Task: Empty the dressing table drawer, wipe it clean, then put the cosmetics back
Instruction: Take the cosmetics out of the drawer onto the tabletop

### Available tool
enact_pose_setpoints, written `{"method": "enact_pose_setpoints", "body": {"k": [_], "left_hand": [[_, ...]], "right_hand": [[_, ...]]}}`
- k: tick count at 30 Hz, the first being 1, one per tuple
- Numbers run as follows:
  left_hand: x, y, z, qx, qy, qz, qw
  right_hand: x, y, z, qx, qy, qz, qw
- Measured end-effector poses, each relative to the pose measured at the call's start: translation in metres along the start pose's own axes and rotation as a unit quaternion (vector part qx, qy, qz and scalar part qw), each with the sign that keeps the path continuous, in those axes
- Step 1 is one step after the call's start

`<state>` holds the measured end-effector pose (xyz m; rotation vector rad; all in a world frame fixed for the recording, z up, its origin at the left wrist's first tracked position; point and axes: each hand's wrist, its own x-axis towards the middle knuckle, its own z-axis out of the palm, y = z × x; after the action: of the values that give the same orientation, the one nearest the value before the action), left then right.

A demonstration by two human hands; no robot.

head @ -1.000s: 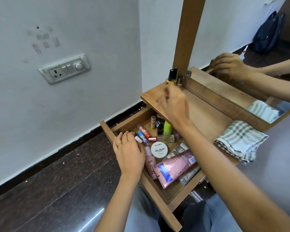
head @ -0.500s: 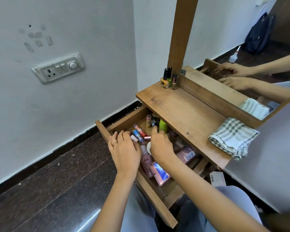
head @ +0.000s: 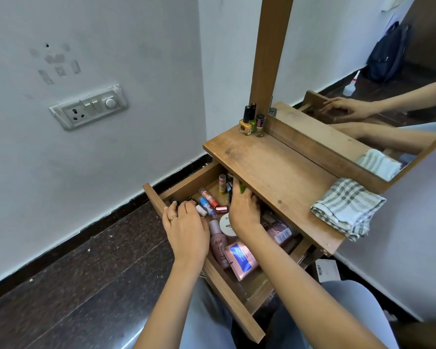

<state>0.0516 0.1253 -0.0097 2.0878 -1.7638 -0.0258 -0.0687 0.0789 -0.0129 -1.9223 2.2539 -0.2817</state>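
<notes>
The wooden drawer [head: 159, 200] of the dressing table stands pulled out, full of cosmetics: lip balm sticks [head: 208, 199], a white nail polish remover jar [head: 225, 224], a pink bottle [head: 218, 241] and a pink tube [head: 239, 256]. My left hand [head: 185, 230] rests on the drawer's front edge, fingers curled over it. My right hand [head: 244, 210] reaches deep into the drawer and grips a green bottle [head: 242, 188] under the tabletop. Three nail polish bottles [head: 252, 122] stand on the tabletop [head: 275, 167] by the mirror post.
A folded checked cloth [head: 347, 209] lies at the tabletop's right end. The mirror [head: 363, 71] rises behind it, with a wooden post [head: 269, 51] at its left. A wall socket plate [head: 90, 109] is on the left wall. Dark floor [head: 73, 285] lies below.
My right hand came down from the tabletop into the drawer and moved farther back to close round the green bottle. My left hand stayed on the drawer front.
</notes>
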Motion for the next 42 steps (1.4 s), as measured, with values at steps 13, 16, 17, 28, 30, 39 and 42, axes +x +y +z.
{"method": "enact_pose_setpoints", "body": {"k": [13,16,17,28,30,39,42], "left_hand": [[0.0,0.002,0.001,-0.013,-0.001,0.001,1.0],[0.001,0.002,0.001,-0.005,-0.004,0.001,1.0],[0.001,0.001,0.002,-0.001,-0.005,0.001,1.0],[0.0,0.001,0.003,0.011,0.007,0.014,1.0],[0.0,0.001,0.002,0.01,0.005,0.013,1.0],[0.0,0.001,0.0,0.003,-0.001,0.008,1.0],[0.0,0.001,-0.001,0.004,-0.001,0.005,1.0]], "right_hand": [[-0.012,0.009,0.0,-0.099,0.058,-0.112,0.987],[-0.011,0.01,-0.003,-0.111,0.056,-0.126,0.984],[-0.011,0.009,-0.002,-0.114,0.057,-0.127,0.984],[-0.016,0.015,-0.01,-0.163,0.065,-0.156,0.972],[-0.017,0.016,-0.012,-0.16,0.075,-0.145,0.973],[-0.032,0.013,0.008,-0.162,0.097,-0.216,0.958],[-0.029,0.014,0.002,-0.163,0.059,-0.202,0.964]]}}
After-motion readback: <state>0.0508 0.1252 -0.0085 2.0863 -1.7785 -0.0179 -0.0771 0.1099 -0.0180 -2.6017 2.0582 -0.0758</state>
